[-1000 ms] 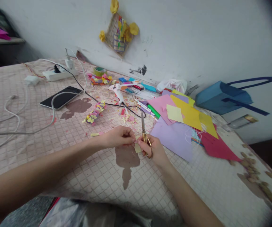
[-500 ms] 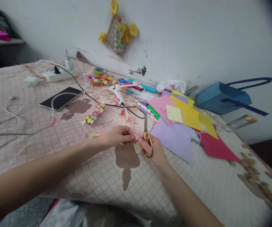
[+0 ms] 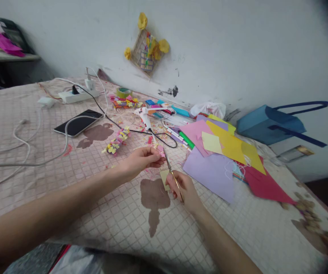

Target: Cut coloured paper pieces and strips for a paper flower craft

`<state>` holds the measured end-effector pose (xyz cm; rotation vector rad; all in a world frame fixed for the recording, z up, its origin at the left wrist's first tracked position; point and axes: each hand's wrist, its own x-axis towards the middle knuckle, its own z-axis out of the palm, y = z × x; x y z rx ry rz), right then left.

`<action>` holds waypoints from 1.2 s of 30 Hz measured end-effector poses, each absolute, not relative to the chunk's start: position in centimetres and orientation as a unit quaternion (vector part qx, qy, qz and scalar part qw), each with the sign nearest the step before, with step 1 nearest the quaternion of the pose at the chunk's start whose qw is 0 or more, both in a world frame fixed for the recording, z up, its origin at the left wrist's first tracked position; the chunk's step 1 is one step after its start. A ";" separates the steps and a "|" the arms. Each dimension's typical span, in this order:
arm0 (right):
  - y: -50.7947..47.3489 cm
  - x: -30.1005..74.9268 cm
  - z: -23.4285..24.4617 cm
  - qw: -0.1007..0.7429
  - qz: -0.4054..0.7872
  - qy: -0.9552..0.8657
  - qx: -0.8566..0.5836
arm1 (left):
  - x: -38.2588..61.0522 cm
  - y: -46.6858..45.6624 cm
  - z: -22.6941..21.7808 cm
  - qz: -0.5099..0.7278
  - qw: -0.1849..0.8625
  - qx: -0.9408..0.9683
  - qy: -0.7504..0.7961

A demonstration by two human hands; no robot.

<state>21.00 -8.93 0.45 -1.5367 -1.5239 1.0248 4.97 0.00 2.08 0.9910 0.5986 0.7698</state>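
Note:
My left hand (image 3: 144, 159) pinches a small piece of pink paper (image 3: 161, 149) between thumb and fingers. In my right hand (image 3: 184, 187) is a pair of gold-handled scissors (image 3: 168, 164), its blades pointing away from me and beside the pink piece. Whether the blades touch the paper I cannot tell. A small pale yellow paper piece (image 3: 164, 179) lies on the quilted cloth just left of the right hand. Beyond my left hand lies a strip covered in yellow and pink paper bits (image 3: 116, 141).
A white glue gun (image 3: 144, 117) with a black cord stands among paper scraps. Coloured sheets (image 3: 209, 175) spread at the right, near a green marker (image 3: 186, 139) and a blue bag (image 3: 269, 123). A tablet (image 3: 78, 122), white cables and a power strip (image 3: 78, 96) lie at the left.
My hands have moved apart. The scissors have swung from upright to tilted, their tips now at the pink paper held by my left hand. The camera view has shifted slightly.

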 end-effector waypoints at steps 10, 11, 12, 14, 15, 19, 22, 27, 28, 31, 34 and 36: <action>-8.9 21.0 0.2 0.350 0.377 -0.605 -0.607 | 4.9 0.1 1.7 0.366 0.765 0.453 0.274; -8.9 21.0 0.2 0.351 0.379 -0.605 -0.606 | 4.9 0.1 1.7 0.366 0.764 0.453 0.275; -8.9 21.0 0.2 0.351 0.381 -0.604 -0.606 | 4.9 0.1 1.7 0.367 0.763 0.454 0.277; -8.9 21.0 0.3 0.350 0.386 -0.601 -0.606 | 5.0 0.1 1.7 0.368 0.762 0.454 0.279; -8.9 21.0 0.3 0.349 0.389 -0.600 -0.606 | 5.0 0.0 1.8 0.367 0.762 0.454 0.279; -8.9 21.0 0.4 0.347 0.399 -0.594 -0.606 | 5.1 0.1 1.6 0.366 0.762 0.454 0.280; -8.9 21.1 0.4 0.349 0.402 -0.592 -0.606 | 5.0 0.2 1.5 0.367 0.763 0.456 0.276; -9.0 21.1 0.4 0.350 0.405 -0.593 -0.602 | 5.0 0.3 1.4 0.367 0.759 0.461 0.278; -9.0 21.1 0.5 0.350 0.407 -0.593 -0.600 | 5.0 0.3 1.4 0.368 0.758 0.461 0.280; -9.0 21.0 0.6 0.345 0.412 -0.594 -0.599 | 5.0 0.3 1.6 0.370 0.751 0.462 0.291; -9.0 21.1 0.7 0.340 0.409 -0.596 -0.602 | 4.9 0.3 1.7 0.368 0.738 0.477 0.304; -8.9 21.1 0.6 0.339 0.407 -0.598 -0.602 | 4.9 0.4 1.8 0.364 0.730 0.489 0.310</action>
